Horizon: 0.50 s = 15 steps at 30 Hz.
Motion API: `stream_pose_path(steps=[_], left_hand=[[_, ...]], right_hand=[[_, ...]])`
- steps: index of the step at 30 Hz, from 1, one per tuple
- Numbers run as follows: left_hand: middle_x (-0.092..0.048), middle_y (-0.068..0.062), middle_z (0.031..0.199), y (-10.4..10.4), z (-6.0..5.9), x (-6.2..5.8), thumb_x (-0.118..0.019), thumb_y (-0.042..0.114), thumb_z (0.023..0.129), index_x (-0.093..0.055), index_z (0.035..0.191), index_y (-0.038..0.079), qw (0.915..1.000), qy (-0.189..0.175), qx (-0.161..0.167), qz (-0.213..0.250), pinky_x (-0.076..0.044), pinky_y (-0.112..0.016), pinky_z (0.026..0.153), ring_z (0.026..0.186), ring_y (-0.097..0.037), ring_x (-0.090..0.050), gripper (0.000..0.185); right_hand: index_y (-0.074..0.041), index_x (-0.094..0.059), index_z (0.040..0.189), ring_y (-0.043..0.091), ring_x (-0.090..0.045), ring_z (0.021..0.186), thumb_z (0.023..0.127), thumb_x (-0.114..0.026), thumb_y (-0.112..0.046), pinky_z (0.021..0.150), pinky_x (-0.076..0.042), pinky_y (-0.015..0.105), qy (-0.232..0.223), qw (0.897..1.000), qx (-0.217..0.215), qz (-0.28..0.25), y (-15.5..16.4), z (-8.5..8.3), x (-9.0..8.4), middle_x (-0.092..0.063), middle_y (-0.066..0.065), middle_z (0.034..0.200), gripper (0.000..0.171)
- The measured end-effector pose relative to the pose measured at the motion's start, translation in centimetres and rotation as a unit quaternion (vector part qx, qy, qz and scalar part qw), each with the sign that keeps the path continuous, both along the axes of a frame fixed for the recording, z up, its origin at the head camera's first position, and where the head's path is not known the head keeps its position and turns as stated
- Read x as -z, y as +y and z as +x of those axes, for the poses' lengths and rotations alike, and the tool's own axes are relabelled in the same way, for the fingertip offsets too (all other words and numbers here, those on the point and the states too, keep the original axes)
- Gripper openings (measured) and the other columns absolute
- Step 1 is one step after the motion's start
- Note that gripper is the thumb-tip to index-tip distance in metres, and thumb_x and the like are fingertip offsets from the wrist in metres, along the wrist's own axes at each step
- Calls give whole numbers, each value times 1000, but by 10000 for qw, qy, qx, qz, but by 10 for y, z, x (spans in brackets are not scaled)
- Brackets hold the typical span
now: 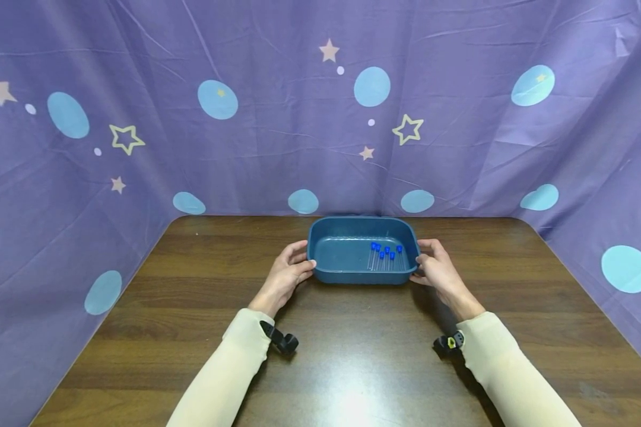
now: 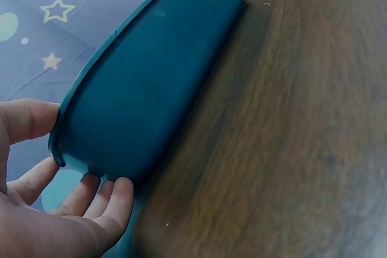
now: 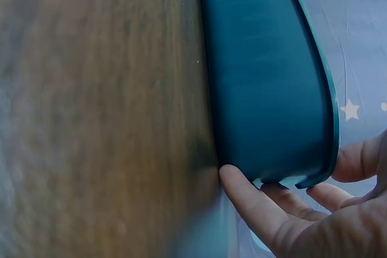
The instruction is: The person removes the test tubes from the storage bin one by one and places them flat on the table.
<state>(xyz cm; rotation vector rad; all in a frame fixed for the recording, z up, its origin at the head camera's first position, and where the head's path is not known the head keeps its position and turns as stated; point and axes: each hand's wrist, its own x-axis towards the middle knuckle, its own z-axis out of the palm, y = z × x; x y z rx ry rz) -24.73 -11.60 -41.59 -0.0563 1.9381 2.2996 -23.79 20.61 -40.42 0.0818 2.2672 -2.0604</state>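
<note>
Blue tray [image 1: 320,274] at table [image 1: 192,356] centre, toward 12 o'clock edge. Left hand [image 1: 286,274] grasps rim at 9 o'clock, right hand [image 1: 439,270] at 3 o'clock, fingers curled under. Blue-capped tubes [image 1: 386,256] loose inside: keep tray level, grip equal both sides, move slowly.

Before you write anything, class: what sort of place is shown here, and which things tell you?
Probably a staged recording set, not a home or lab: a purple star-and-dot backdrop cloth curtains a wooden table, where both hands hold a blue tray of small blue-capped tubes.
</note>
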Motion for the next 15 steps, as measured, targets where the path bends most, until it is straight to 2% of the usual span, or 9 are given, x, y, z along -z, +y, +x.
stream_pose_path(steps=[5, 15], left_hand=[[-45, -27, 133, -1, 1, -2, -62, -7, 84, -40, 143, 7, 10000, 7, 26, -26, -44, -45, 97, 98, -23, -59, 64], [-44, -28, 134, -6, 3, -2, -61, -9, 84, -39, 143, 7, 10000, 3, 3, 89, -44, -44, 97, 101, -26, -58, 65]], right_hand=[[0, -23, 143, 43, -47, 109, 96, -31, -2, 87, -48, 51, -21, 10000, -15, 21, 0, -1, 1, -29, 32, 133, 48], [1, -24, 141, 44, -50, 109, 95, -32, -2, 86, -49, 52, -4, 10000, -55, -34, -5, 0, 0, -30, 32, 133, 47]])
